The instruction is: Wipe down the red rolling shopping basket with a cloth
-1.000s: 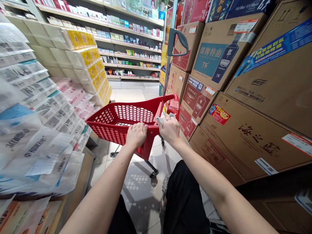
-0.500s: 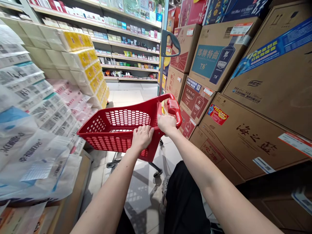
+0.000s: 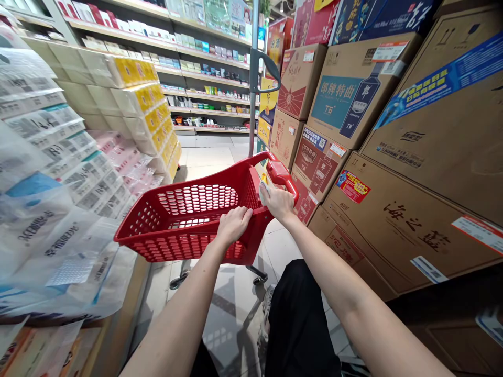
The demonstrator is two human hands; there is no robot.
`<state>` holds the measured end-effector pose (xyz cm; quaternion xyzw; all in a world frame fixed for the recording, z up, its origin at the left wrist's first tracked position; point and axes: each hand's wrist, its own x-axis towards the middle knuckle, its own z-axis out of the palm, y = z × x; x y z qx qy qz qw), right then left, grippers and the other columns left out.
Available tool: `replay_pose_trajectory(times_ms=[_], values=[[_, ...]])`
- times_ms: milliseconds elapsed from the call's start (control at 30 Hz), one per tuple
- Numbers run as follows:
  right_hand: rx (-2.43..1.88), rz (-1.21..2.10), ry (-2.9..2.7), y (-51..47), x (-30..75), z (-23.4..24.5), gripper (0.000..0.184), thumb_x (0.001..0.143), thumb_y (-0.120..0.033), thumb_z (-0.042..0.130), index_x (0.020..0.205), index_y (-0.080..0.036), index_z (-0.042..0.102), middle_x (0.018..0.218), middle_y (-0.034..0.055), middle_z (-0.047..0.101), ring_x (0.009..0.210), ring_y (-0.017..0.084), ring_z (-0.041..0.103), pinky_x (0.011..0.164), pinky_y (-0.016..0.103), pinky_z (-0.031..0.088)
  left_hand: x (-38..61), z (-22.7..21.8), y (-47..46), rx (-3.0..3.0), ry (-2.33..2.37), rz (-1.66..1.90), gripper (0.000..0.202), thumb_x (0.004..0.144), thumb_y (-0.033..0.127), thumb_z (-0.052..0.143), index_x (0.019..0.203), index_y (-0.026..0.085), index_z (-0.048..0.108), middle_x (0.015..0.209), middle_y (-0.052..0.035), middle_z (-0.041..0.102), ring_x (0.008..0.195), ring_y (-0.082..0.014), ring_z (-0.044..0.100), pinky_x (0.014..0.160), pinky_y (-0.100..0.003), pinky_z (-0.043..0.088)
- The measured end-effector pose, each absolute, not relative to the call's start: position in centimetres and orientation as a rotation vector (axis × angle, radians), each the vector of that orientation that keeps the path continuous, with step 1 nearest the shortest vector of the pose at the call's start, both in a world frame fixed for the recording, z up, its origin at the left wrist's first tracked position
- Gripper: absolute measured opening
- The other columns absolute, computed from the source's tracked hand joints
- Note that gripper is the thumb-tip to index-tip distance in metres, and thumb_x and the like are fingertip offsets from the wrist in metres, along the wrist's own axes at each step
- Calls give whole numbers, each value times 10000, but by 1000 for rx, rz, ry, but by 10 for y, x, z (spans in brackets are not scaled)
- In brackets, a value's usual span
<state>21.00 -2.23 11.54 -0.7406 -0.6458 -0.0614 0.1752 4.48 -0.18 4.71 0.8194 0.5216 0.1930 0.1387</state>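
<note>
A red plastic shopping basket on wheels (image 3: 184, 220) stands in a narrow shop aisle in front of me, empty as far as I can see. My left hand (image 3: 234, 224) is closed over its near rim. My right hand (image 3: 277, 201) grips the rim's right corner beside the red handle (image 3: 283, 175), with a small pale thing pressed under the fingers that I cannot make out. A grey pull handle (image 3: 262, 68) on a pole rises behind the basket.
Stacked tissue packs (image 3: 66, 173) crowd the left side. Large cardboard cartons (image 3: 393, 157) are piled along the right. Stocked shelves (image 3: 204, 63) close off the far end. Pale tiled floor (image 3: 208, 152) runs ahead. My black trousers (image 3: 298, 324) show below.
The basket has swung to the left, its front end now nearer the tissue packs. Both hands stayed on the rim and moved with it.
</note>
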Motion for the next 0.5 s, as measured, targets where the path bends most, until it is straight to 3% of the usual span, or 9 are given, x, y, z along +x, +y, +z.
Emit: replay_pose_trajectory(times_ms=[100,233,367,433,500], values=[[-2064,-82,-1714,-15,216,117,763,974,-614,53,1027,-219,704,955,102,728,918,213,680,775,266,446,43,49,-3,2362,1519,560,458,975,536,201,817,228,500,1008,-45,655,1022,-232,567,843,-379,365],[-2000,-32,-1644,-12,222,122,698,994,-560,49,1140,-204,631,1046,95,692,949,199,646,776,261,444,41,49,-3,2344,1527,571,460,973,537,205,781,226,483,964,-38,653,996,-234,574,838,-386,367],[-1865,-386,-1934,-34,215,106,474,1004,-467,282,1200,-156,580,1158,152,624,1071,269,549,898,375,426,40,49,-3,2347,1534,577,456,977,525,194,788,230,486,977,-34,650,1007,-241,572,819,-389,369],[-1760,-550,-2146,-51,208,89,367,989,-348,354,1195,-149,582,1202,167,597,1105,295,506,944,442,396,41,48,-4,2365,1548,579,451,980,514,188,806,233,494,996,-39,649,1013,-242,572,810,-384,372],[-1679,-687,-2204,-64,204,74,378,972,-246,370,1307,-137,508,1310,180,536,1168,301,460,1018,494,334,43,48,-4,2395,1561,579,460,982,516,173,809,234,492,989,-45,646,1001,-243,573,797,-379,373]])
